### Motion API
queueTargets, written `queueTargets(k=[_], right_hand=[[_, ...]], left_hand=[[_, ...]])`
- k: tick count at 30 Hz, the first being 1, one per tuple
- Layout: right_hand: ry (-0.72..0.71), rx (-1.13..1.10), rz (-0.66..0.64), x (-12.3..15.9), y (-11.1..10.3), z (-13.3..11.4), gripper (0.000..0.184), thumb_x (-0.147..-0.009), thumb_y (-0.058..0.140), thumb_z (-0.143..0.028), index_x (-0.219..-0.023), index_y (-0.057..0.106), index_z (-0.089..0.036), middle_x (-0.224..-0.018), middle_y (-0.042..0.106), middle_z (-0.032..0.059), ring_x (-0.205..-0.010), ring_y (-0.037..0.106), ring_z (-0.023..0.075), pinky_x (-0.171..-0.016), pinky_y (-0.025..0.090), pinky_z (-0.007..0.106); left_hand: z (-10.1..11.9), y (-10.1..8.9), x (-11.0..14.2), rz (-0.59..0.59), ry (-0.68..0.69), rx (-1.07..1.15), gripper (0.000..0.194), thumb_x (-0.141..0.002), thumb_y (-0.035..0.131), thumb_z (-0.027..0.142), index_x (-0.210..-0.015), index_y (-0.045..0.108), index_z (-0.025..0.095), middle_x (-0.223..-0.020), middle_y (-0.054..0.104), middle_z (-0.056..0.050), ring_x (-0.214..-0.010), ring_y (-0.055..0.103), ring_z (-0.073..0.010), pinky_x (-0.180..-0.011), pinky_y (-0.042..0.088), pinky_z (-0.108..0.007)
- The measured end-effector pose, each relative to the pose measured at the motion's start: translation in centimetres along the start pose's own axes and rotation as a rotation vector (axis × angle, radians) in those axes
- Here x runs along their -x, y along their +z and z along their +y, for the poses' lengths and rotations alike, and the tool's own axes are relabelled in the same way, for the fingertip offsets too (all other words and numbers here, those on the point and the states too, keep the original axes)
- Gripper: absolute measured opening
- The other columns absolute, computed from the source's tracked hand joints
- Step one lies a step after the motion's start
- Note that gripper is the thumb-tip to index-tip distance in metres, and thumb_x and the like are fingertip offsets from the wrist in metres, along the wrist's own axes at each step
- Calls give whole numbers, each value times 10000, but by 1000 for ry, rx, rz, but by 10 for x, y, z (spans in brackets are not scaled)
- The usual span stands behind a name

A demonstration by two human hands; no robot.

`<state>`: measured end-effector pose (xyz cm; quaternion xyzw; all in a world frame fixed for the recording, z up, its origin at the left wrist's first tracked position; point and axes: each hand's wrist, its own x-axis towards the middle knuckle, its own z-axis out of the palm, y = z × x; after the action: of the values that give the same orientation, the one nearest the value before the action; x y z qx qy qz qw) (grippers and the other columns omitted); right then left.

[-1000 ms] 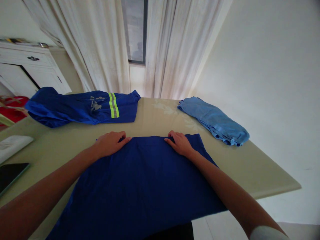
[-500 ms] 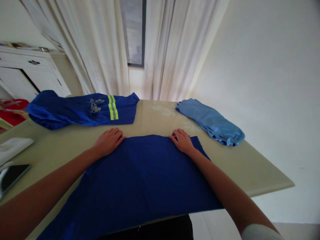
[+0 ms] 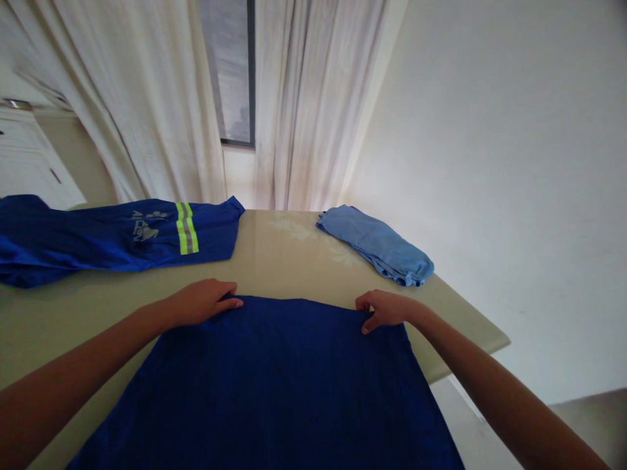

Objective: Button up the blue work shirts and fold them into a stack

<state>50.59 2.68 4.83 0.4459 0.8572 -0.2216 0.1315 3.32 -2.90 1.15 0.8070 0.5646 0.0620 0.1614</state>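
Note:
A dark blue garment (image 3: 274, 378) lies spread flat on the beige table (image 3: 289, 261), reaching from mid-table to the near edge. My left hand (image 3: 203, 301) lies on its far left corner, fingers together and closed over the cloth edge. At the far right corner my right hand (image 3: 386, 309) has its fingers curled, and the thumb pinches the edge from below. Both forearms stretch across the garment's sides.
A blue garment with yellow-green reflective stripes (image 3: 122, 232) lies at the back left. A folded light blue cloth (image 3: 377, 245) sits at the back right, near the table's right edge (image 3: 470, 320). White curtains (image 3: 294, 104) and a window stand behind; a plain wall is to the right.
My hands have slid apart along the far edge to the garment's two corners. The right hand went from flat to curled on the edge. The view has swung to the right.

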Motion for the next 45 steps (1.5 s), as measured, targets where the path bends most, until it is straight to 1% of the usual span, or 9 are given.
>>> queueTargets(k=[8,14,18,20,22,28,39,42,45], right_hand=[[191,-123,-85,113,6,38,185,-734,804,-315,-902,754,-258,-918,745,40,-859,696,265,-713,501,328],[572,382,150,97,-160,88,280,-584,829,23,-636,718,-228,-752,726,131,-778,702,298,-819,534,481],[306,595,713,-1,-239,80,280,-972,522,-67,-1122,744,-150,-1414,619,185,-1426,447,275,-1185,270,549],[208,616,986,-57,-219,72,536,-972,587,-127,-1500,530,-200,-1620,429,152,-1549,241,301,-1248,120,589],[321,452,1143,-107,-167,71,643,-983,624,-288,-1582,420,-170,-1648,370,205,-1529,277,365,-1217,227,603],[529,106,836,-177,-22,114,699,-1022,439,-567,-1585,422,-153,-1639,388,239,-1522,347,410,-1179,314,637],[94,44,664,-149,48,43,609,-1026,481,-520,-1548,510,-208,-1644,429,124,-1531,391,313,-1251,324,470],[112,21,675,-144,45,33,590,-1025,480,-520,-1516,547,-199,-1606,486,131,-1489,458,299,-1234,352,474],[156,11,686,-143,36,27,561,-1026,482,-519,-1477,580,-200,-1577,521,139,-1456,496,304,-1206,378,500]], left_hand=[[53,-1,-70,-174,190,247,468,-814,628,699,-805,686,235,-810,707,-36,-783,639,-240,-684,403,-325],[159,60,-135,-142,284,562,468,-807,641,690,-794,574,227,-815,665,-44,-763,589,-221,-649,391,-353],[219,103,-176,18,127,723,329,-940,501,558,-995,593,247,-990,696,-151,-910,647,-272,-763,451,-438],[229,117,-186,86,55,750,331,-988,415,514,-1079,600,255,-999,705,-168,-917,659,-271,-791,455,-457],[229,126,-189,140,44,753,320,-995,420,508,-1049,620,263,-948,712,-154,-879,659,-261,-785,443,-460],[226,133,-188,170,84,748,254,-977,500,487,-926,592,256,-905,712,-144,-820,646,-251,-740,408,-451],[219,112,-184,163,102,774,285,-975,512,397,-1006,678,167,-865,742,-68,-778,686,-183,-744,523,-307],[173,86,-167,22,147,580,299,-926,604,390,-1113,691,173,-983,773,-60,-846,724,-181,-811,559,-297],[89,45,-128,227,-36,295,464,-904,621,320,-1329,632,133,-1427,629,-185,-1350,570,-312,-1156,418,-445]])
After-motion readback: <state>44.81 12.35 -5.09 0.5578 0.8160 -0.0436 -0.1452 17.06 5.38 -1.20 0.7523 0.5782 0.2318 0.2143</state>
